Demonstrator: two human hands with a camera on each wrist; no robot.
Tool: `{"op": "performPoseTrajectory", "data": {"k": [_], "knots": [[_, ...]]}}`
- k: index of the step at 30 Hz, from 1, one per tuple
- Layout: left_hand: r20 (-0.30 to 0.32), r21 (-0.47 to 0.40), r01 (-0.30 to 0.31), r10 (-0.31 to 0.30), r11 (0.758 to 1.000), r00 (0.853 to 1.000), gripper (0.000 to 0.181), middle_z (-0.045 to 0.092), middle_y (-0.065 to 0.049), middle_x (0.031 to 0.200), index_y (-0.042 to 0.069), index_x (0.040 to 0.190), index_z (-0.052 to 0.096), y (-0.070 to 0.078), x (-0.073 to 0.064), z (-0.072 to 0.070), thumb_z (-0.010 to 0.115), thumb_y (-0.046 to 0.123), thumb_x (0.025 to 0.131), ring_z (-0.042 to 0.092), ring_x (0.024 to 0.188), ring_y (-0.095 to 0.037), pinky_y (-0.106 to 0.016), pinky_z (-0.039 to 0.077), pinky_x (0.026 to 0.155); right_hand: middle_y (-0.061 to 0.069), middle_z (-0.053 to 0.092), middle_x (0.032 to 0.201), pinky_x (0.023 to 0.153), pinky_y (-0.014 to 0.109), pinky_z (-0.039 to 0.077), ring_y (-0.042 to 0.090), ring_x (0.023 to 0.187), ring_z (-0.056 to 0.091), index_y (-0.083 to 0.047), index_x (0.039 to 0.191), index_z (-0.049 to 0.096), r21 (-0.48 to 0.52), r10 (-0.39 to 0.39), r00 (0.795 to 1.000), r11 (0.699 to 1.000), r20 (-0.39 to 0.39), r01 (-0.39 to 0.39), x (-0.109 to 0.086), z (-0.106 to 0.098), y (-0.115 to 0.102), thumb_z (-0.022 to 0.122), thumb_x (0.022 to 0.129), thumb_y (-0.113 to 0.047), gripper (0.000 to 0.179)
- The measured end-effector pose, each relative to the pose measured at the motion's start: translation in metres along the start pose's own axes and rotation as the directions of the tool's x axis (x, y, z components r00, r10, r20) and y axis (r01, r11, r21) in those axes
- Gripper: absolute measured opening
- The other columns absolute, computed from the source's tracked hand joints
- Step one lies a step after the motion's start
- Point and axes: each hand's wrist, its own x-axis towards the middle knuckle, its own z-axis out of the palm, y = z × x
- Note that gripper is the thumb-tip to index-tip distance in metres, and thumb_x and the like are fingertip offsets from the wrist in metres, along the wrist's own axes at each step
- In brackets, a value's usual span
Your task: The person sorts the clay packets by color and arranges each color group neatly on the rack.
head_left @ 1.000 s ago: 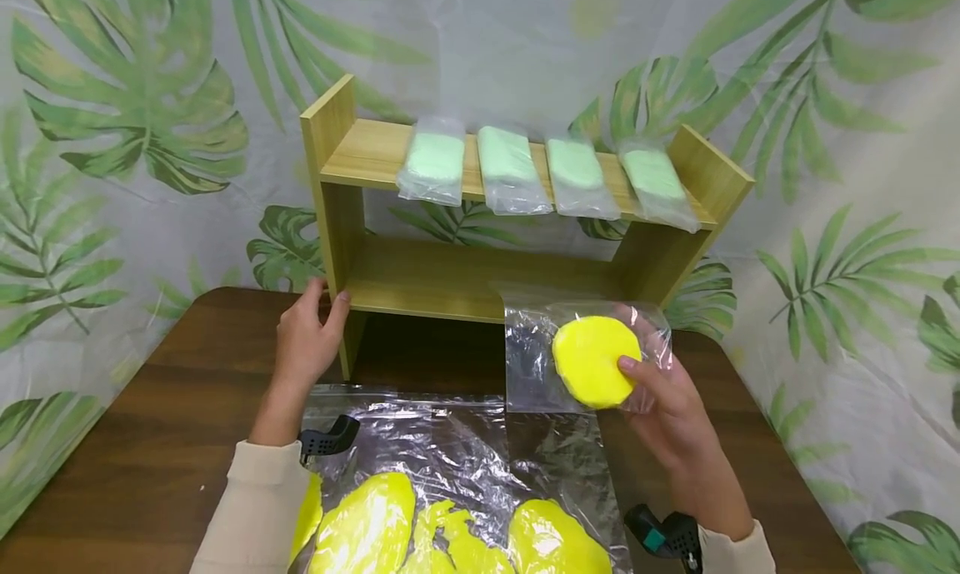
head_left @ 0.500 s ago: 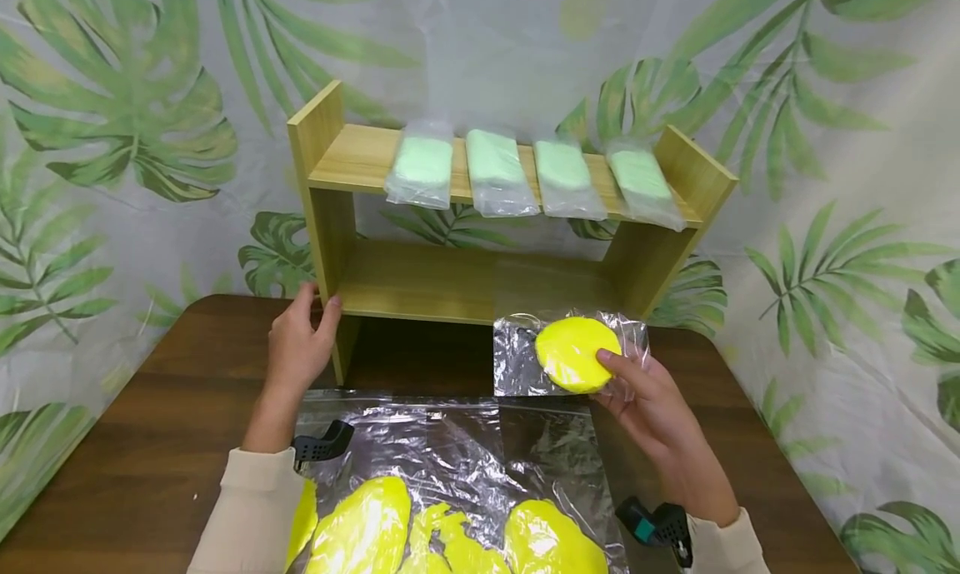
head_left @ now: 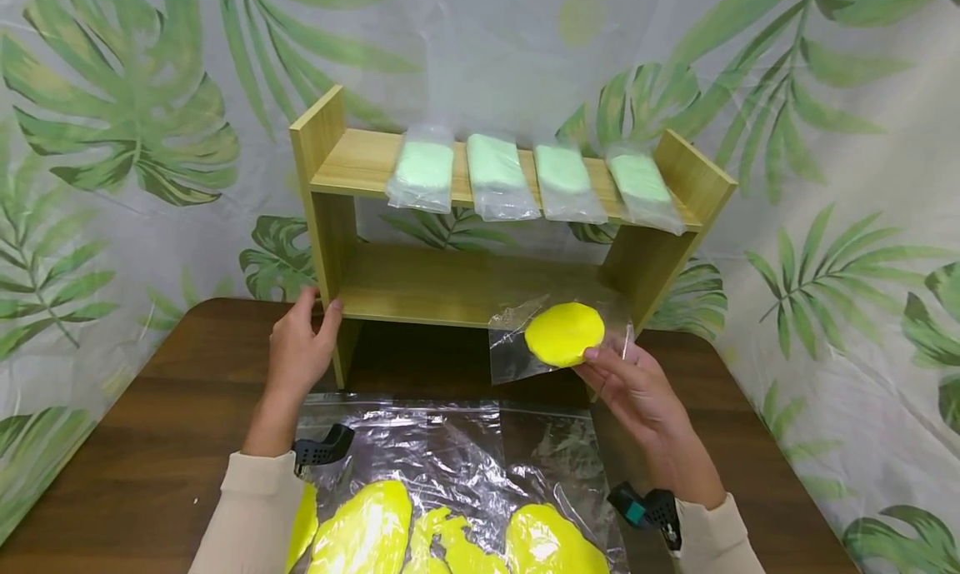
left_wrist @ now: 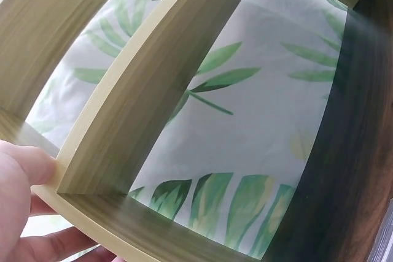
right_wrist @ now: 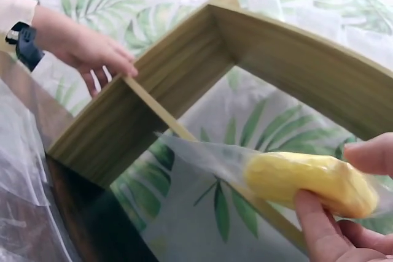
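A small clear bag holding a flat round yellow lump (head_left: 565, 334) is pinched between thumb and fingers of my right hand (head_left: 637, 391). It hangs in front of the lower shelf (head_left: 420, 282) of a wooden rack. In the right wrist view the yellow lump (right_wrist: 307, 179) looks thick and soft, with the bag's loose end stretching left. My left hand (head_left: 303, 341) grips the rack's left side panel (head_left: 324, 249), thumb at the front edge by the lower shelf. The left wrist view shows the left hand (left_wrist: 24, 194) with its thumb on that panel and fingers behind it.
Several bagged pale green blocks (head_left: 495, 162) lie in a row on the rack's upper shelf (head_left: 367, 153). A large clear zip bag (head_left: 450, 432) with several yellow pieces (head_left: 363, 528) lies on the dark wooden table (head_left: 150, 441) before the rack. A leaf-print cloth (head_left: 187, 249) hangs behind.
My right hand has moved left and slightly up with the bagged yellow lump, tilting it toward the lower shelf. The left hand keeps its hold on the side panel.
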Motion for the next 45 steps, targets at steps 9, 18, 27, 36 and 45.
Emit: {"op": "performPoseTrajectory", "data": {"k": [9, 18, 27, 36, 45], "knots": [[-0.003, 0.013, 0.009, -0.009, 1.0, 1.0, 0.038, 0.067, -0.021, 0.102, 0.003, 0.119, 0.053, -0.001, -0.003, 0.0, 0.046, 0.035, 0.101, 0.063, 0.088, -0.039, -0.053, 0.044, 0.075, 0.008, 0.064, 0.116, 0.093, 0.032, 0.047, 0.019, 0.102, 0.066, 0.0, 0.12, 0.062, -0.014, -0.081, 0.986, 0.997, -0.148, 0.08, -0.002, 0.0, 0.011, 0.05, 0.097, 0.005, 0.027], [-0.009, 0.006, 0.016, -0.016, 1.0, 1.0, 0.037, 0.068, -0.021, 0.103, 0.003, 0.118, 0.053, -0.002, -0.004, -0.001, 0.046, 0.035, 0.101, 0.064, 0.091, -0.038, -0.054, 0.044, 0.077, 0.004, 0.064, 0.11, 0.09, 0.035, 0.049, 0.017, 0.097, 0.067, -0.004, 0.109, 0.065, -0.081, -0.129, 0.947, 0.991, -0.293, 0.11, 0.004, -0.001, 0.023, 0.056, 0.095, 0.002, 0.018], [-0.011, 0.005, 0.012, -0.012, 1.0, 1.0, 0.036, 0.067, -0.022, 0.105, 0.002, 0.116, 0.053, -0.002, -0.003, 0.0, 0.046, 0.034, 0.101, 0.063, 0.094, -0.04, -0.056, 0.043, 0.08, 0.0, 0.066, 0.089, 0.074, 0.028, 0.055, 0.014, 0.076, 0.065, -0.007, 0.113, 0.056, -0.266, -0.113, 0.906, 0.964, -0.407, 0.001, 0.008, -0.004, 0.025, 0.068, 0.09, -0.013, 0.026], [-0.003, -0.007, 0.013, -0.013, 1.0, 1.0, 0.038, 0.067, -0.022, 0.109, 0.002, 0.118, 0.053, -0.002, -0.002, 0.001, 0.045, 0.035, 0.101, 0.063, 0.098, -0.04, -0.055, 0.044, 0.081, 0.001, 0.07, 0.079, 0.06, 0.024, 0.053, 0.014, 0.062, 0.062, -0.01, 0.135, 0.045, -0.412, -0.07, 0.901, 0.902, -0.428, -0.126, 0.021, -0.007, 0.017, 0.072, 0.087, -0.03, 0.059], [-0.002, -0.005, 0.002, -0.002, 1.0, 1.0, 0.038, 0.067, -0.022, 0.106, 0.002, 0.118, 0.053, -0.001, 0.001, 0.002, 0.045, 0.035, 0.101, 0.064, 0.093, -0.038, -0.054, 0.044, 0.078, -0.001, 0.071, 0.074, 0.054, 0.022, 0.051, 0.011, 0.055, 0.061, -0.012, 0.149, 0.032, -0.414, -0.06, 0.911, 0.901, -0.408, -0.126, 0.029, -0.012, 0.014, 0.069, 0.089, -0.035, 0.073]]}}
